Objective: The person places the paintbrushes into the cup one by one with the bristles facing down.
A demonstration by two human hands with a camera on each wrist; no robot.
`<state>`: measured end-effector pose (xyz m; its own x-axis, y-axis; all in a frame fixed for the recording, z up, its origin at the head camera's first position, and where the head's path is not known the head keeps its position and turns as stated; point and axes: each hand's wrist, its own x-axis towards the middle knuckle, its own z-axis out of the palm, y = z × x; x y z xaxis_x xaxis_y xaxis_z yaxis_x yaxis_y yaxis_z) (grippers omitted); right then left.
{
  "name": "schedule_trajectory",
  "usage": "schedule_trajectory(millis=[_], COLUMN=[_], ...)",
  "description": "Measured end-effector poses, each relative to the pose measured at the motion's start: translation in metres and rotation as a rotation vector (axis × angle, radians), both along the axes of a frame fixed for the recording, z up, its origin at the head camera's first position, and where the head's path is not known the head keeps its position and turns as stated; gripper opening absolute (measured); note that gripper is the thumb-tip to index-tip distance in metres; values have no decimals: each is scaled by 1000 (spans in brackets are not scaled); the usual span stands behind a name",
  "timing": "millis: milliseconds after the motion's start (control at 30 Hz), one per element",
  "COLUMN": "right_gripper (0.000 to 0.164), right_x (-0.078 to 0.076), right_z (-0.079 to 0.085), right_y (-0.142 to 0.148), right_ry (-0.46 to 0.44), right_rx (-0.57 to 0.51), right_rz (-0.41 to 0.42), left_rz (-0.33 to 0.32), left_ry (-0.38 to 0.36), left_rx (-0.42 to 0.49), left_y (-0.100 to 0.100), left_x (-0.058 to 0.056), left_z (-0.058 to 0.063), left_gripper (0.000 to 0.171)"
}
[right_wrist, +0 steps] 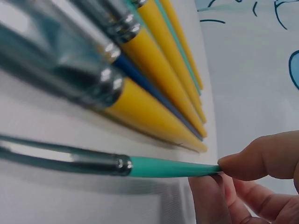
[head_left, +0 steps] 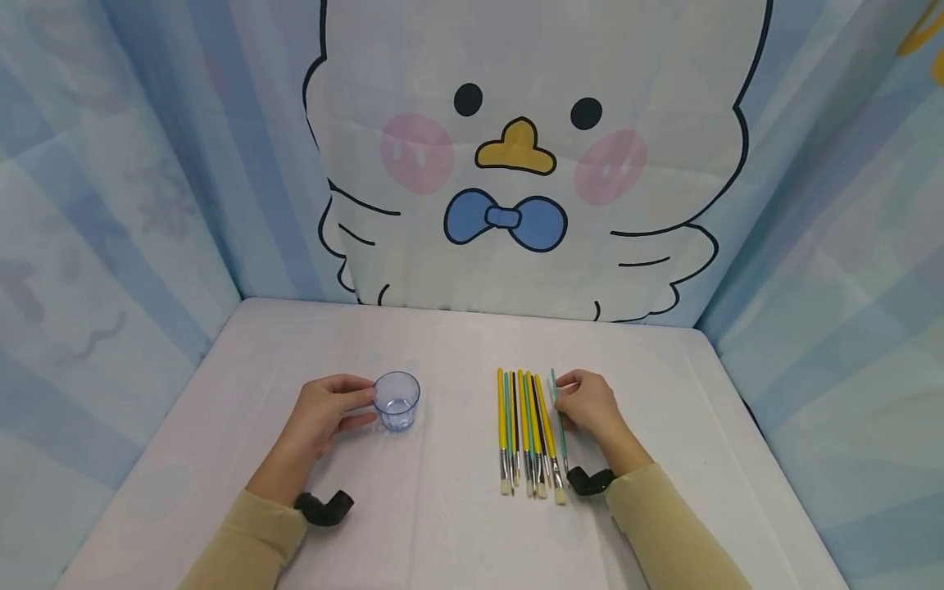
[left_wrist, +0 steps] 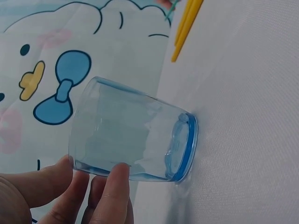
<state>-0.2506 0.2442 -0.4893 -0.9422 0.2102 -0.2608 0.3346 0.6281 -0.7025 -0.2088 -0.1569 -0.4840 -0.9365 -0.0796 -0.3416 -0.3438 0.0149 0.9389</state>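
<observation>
My left hand (head_left: 332, 410) is beside a clear bluish cup (head_left: 397, 401) that stands upright on the table. Its fingertips (left_wrist: 120, 172) rest against the cup's left side, near the rim and lower on the wall, without wrapping round it. My right hand (head_left: 590, 403) pinches the far end of a thin turquoise paintbrush (right_wrist: 173, 168) between thumb and fingers. This brush lies just right of a row of paintbrushes (head_left: 524, 426), its metal ferrule pointing back toward me. Yellow, turquoise and dark blue handles make up the row, bristles on the near side.
A pale cloth covers the table (head_left: 442, 524). Behind it hangs a curtain (head_left: 516, 279) with a cartoon bird, and blue striped curtains stand on both sides. Black wrist mounts (head_left: 324, 510) sit at both cuffs, the right one close to the brush tips.
</observation>
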Motion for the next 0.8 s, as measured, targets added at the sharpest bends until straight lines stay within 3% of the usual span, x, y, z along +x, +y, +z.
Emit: schedule_trajectory(millis=[433, 800], right_gripper=[35, 36], right_x=[0, 3], right_z=[27, 50], right_y=[-22, -57], right_ry=[224, 364], right_rx=[-149, -333], right_rz=[-3, 106], left_rz=[-14, -20], left_ry=[-2, -3], left_rx=[5, 31], left_y=[-2, -3], left_x=[-1, 0], left_z=[-1, 1], left_gripper=[34, 36])
